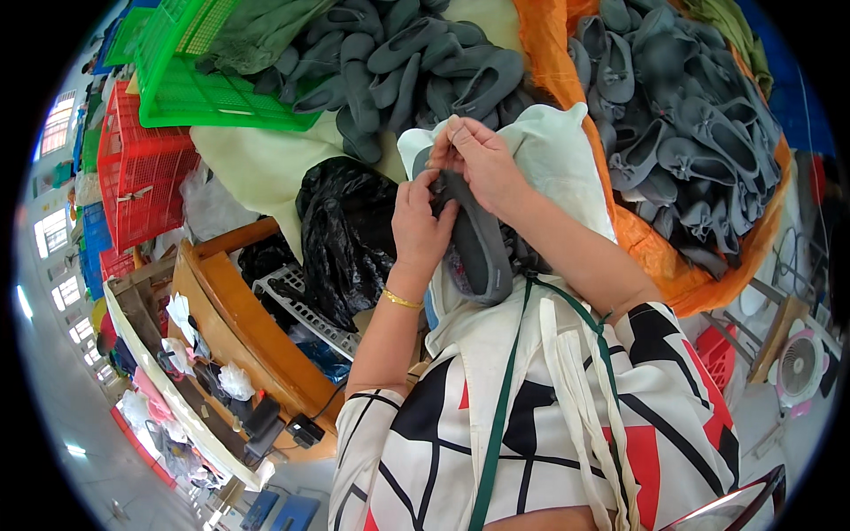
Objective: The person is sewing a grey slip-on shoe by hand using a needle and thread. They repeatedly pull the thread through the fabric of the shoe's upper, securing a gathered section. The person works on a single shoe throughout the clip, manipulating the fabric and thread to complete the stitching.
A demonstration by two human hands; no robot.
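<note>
A dark grey slip-on shoe [480,252] is held in front of my chest, its opening facing up and a patterned patch showing inside the heel. My left hand [420,226] grips its side near the far end, thumb pressed on the edge. At that same end my right hand [487,168] is closed, thumb and forefinger pinched together. Whatever lies in that pinch is too small to make out. White cloth [558,159] spreads under and behind my hands. Just beyond them lies a heap of similar grey shoes [416,75] without visible bows.
An orange sack [553,66] at the right is full of grey shoes with bows [695,150]. At the left are a green crate [221,111], a red crate [142,168], a black plastic bag [341,243] and a wooden table [243,323]. A fan [799,363] stands far right.
</note>
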